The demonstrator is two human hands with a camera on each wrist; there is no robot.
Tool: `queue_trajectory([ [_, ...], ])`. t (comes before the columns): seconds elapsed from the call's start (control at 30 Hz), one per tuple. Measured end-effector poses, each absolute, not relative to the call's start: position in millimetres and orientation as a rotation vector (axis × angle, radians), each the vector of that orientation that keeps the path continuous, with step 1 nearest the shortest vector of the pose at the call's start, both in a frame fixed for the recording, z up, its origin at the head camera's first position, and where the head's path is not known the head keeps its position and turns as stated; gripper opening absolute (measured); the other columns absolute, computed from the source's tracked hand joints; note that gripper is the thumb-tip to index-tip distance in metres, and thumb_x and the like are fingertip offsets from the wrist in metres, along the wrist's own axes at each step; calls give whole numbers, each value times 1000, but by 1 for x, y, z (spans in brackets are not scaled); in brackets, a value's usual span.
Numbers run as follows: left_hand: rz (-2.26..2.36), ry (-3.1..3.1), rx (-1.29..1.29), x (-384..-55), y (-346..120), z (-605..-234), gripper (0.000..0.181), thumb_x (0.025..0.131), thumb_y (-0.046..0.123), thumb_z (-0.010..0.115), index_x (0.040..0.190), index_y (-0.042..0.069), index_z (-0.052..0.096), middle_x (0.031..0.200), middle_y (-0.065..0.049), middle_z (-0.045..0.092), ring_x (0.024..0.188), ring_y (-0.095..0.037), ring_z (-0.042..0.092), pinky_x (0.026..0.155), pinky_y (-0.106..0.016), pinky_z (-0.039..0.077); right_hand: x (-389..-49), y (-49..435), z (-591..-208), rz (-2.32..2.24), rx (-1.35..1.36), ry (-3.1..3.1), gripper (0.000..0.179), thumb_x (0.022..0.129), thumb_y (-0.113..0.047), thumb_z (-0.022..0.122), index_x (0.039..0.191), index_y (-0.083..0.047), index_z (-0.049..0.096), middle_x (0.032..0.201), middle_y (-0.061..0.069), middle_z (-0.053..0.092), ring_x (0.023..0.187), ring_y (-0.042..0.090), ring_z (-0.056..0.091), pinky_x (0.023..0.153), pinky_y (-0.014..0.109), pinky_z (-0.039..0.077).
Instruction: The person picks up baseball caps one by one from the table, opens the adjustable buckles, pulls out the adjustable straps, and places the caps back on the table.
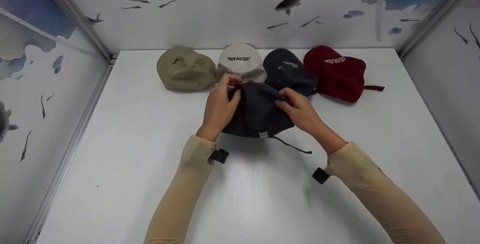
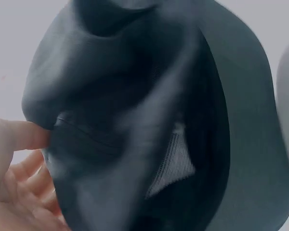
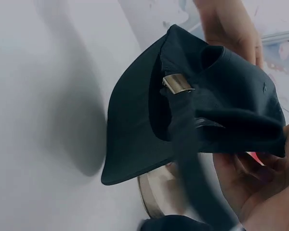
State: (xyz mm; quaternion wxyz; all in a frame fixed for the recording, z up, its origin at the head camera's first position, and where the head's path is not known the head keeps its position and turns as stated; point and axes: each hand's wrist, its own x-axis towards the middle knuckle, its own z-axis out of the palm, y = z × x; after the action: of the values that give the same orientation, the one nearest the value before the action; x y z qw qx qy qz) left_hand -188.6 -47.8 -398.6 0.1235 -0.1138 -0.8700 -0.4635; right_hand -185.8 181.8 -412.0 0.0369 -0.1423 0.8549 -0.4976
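Note:
A dark baseball cap [image 1: 258, 112] is held up between both hands, near the middle of the table. My left hand [image 1: 219, 103] pinches the left side of its crown, thumb on the cloth in the left wrist view. On the opposite side, my right hand [image 1: 300, 110] grips the crown edge between thumb and fingers. The cap's strap [image 1: 290, 144] dangles toward me, and a metal buckle [image 3: 178, 83] shows at the back opening. The brim [image 2: 253, 110] appears beyond the opening in the left wrist view, with a pale mesh patch [image 2: 176, 166] visible inside the cap.
Along the back of the white table [image 1: 123, 161] lie a tan cap [image 1: 185, 67], a white cap [image 1: 240, 64], another dark cap [image 1: 287, 67] and a dark red cap [image 1: 335, 73]. Panels printed with fish [image 1: 294, 0] enclose the table at the back and sides.

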Motion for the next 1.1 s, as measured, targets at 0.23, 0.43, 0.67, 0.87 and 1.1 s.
queue_trajectory([
  [0.23, -968, -2437, -374, -159, -46, -396, 18, 94, 12, 67, 111, 11, 61, 114, -8, 56, 104, -25, 56, 93, -41, 46, -178, 182, -412, -1688, -319, 2429, 14, 103, -12, 52, 105, 0, 58, 91, -2, 56, 88, 13, 52, 78, 22, 42],
  [0.43, -950, -2497, -531, -133, -39, -394, 30, 91, 29, 74, 109, 10, 59, 105, -5, 58, 97, -19, 57, 90, -36, 49, -172, 186, -412, -1749, -275, 2332, 15, 104, -15, 49, 104, -1, 55, 91, -2, 54, 87, 12, 51, 76, 22, 42],
  [0.67, -829, -2672, -422, -128, -26, -402, 51, 89, 45, 72, 117, 7, 53, 109, -7, 57, 98, -21, 55, 91, -33, 50, -167, 190, -410, -1747, -261, 2291, 15, 104, -16, 48, 105, -3, 56, 94, -2, 54, 88, 12, 52, 76, 22, 43],
  [0.87, -838, -2679, -408, -133, -22, -399, 22, 97, 31, 66, 104, 10, 61, 95, -4, 64, 85, -22, 61, 77, -36, 52, -165, 190, -409, -1764, -299, 2305, 15, 104, -15, 50, 106, -1, 56, 95, -1, 57, 89, 10, 53, 78, 20, 44],
  [1.1, -1137, -2674, -422, -137, -26, -392, 21, 102, 28, 57, 110, 8, 58, 87, -6, 61, 76, -19, 57, 69, -34, 46, -152, 187, -411, -1575, -673, 2789, 35, 95, -4, 64, 123, 1, 44, 116, 13, 66, 90, 14, 65, 73, 17, 50],
])
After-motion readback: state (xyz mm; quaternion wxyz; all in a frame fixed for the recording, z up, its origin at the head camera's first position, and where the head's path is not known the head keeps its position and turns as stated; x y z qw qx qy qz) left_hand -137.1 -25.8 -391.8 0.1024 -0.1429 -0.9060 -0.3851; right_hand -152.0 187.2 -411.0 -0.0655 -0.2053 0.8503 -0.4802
